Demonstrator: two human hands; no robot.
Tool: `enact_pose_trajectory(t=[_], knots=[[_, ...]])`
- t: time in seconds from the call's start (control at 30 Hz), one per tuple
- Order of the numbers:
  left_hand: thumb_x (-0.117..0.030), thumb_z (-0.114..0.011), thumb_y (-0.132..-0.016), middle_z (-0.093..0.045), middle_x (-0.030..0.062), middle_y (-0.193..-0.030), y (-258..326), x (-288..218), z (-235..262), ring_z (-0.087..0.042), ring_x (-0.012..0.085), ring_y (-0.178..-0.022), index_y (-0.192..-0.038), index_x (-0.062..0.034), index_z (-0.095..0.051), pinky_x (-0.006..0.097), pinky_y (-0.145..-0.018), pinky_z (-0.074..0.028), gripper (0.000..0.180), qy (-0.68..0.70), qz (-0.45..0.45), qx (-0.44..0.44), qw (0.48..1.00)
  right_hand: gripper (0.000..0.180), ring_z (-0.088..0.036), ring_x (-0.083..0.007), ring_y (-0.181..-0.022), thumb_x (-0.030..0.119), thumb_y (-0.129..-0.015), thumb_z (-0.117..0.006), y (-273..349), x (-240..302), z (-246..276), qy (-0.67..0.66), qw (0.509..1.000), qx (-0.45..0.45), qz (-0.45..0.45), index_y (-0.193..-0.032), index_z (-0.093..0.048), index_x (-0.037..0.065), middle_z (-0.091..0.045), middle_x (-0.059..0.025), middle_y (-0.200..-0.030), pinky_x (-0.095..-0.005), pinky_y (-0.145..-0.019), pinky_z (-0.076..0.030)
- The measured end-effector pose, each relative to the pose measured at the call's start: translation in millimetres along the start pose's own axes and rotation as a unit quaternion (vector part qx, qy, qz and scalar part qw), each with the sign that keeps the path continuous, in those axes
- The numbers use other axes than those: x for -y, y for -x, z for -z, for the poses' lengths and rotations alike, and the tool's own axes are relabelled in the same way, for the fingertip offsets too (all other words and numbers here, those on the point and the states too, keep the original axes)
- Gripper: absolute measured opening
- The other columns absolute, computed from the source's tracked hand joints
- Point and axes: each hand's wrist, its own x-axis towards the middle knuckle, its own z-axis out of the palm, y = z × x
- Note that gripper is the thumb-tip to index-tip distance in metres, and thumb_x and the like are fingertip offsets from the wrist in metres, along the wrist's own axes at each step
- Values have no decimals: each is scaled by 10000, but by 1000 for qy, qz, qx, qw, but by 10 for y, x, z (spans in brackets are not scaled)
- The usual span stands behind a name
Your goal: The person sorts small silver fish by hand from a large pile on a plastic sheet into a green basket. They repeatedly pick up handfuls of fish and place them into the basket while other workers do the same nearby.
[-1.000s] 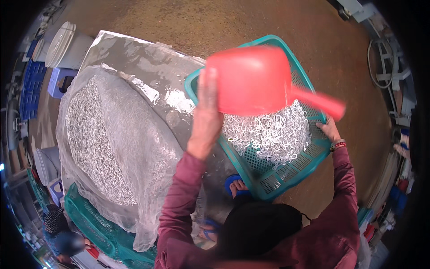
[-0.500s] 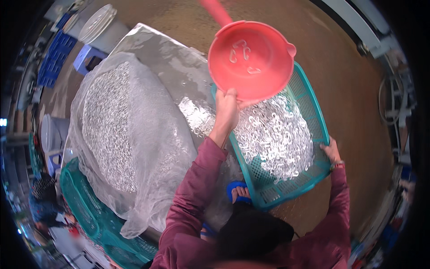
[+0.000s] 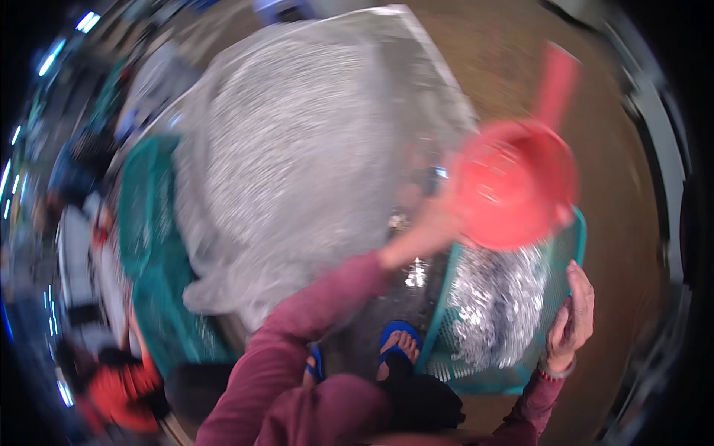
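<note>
My left hand [image 3: 431,227] grips the rim of a red plastic scoop [image 3: 517,182], whose handle points up and away; the scoop is held above the far end of a teal plastic basket [image 3: 476,375]. The basket holds a heap of small shiny silver metal pieces [image 3: 498,305]. My right hand [image 3: 571,316] clasps the basket's right rim. A large clear plastic bag [image 3: 297,171] full of the same silver pieces lies to the left. The picture is blurred by motion.
Another teal basket [image 3: 152,245] sits left of the bag. My feet in blue sandals [image 3: 398,346] stand on brown floor [image 3: 632,245] beside the basket. Cluttered shelves and a person in red [image 3: 119,386] are at the far left.
The view has swung, so the bag now fills the middle. The scoop has tipped from pouring over the basket to open side up and drifted right. My right hand stays on the rim.
</note>
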Motion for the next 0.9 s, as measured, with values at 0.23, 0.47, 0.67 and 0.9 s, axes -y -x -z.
enact_pose_trajectory(t=[0.23, 0.47, 0.67, 0.9], knots=[[80, -498, -740, -595, 271, -793, 436, 191, -857, -603, 360, -648, -1465, -43, 203, 418, -623, -476, 1017, -172, -138, -58, 974, 614, -308, -423, -1336, 249, -914, -527, -744, -140, -881, 284, 945, 145, 70, -1432, -307, 3, -321, -275, -1437, -479, -1119, -213], [107, -500, -725, -577, 346, -894, 566, 251, -918, -599, 409, -678, -1461, -27, 197, 442, -637, -487, 1022, -146, -184, -71, 969, 744, -170, -439, -1399, 520, -965, -326, -120, -263, -631, 20, 943, 330, 38, -1449, -235, -38, -237, -293, -1485, -492, -1150, -127], [115, -504, -729, -519, 361, -965, 613, 238, -1005, -598, 428, -716, -1465, -32, 185, 457, -665, -495, 1019, -192, -208, -65, 957, 650, -260, -434, -1369, 452, -993, -306, 102, -54, -297, 82, 930, 359, 6, -1407, -318, -49, -291, -291, -1459, -453, -1125, -228], [106, -576, -723, -341, 437, -1234, 749, 108, -968, -590, 504, -820, -1490, -68, 118, 475, -755, -519, 1049, -250, -223, -38, 941, 573, -410, -396, -1274, 381, -992, -380, 260, 289, -329, 124, 954, 269, -48, -1353, -392, -64, -413, -260, -1367, -406, -1036, -357]])
